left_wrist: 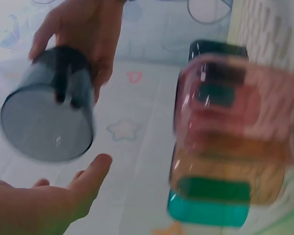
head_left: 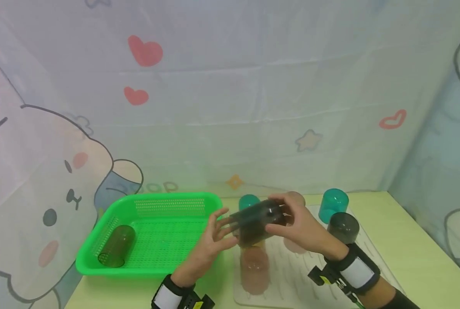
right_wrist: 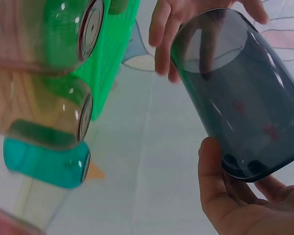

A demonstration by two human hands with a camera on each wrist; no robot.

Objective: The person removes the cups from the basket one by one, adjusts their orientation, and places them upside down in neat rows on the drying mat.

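My right hand [head_left: 303,225] grips a dark grey see-through cup [head_left: 258,221] around its base end, above a white ridged tray. The cup is tilted, its open rim toward my left hand [head_left: 214,236]. That hand has its fingers spread beside the rim and holds nothing. In the left wrist view a gap shows between the left thumb and the cup [left_wrist: 54,107]. Seen from the right wrist, the cup [right_wrist: 240,93] lies between the right thumb and fingers. A second dark cup [head_left: 118,246] lies on its side in the green basket [head_left: 152,274].
On the white tray [head_left: 291,287] several cups stand upside down: pink [head_left: 254,272] in front, teal [head_left: 249,201] behind, another teal [head_left: 333,205] and a dark grey one [head_left: 343,227] at the right. Amber [right_wrist: 44,110] shows between pink and teal. A printed cloth [head_left: 230,107] hangs behind.
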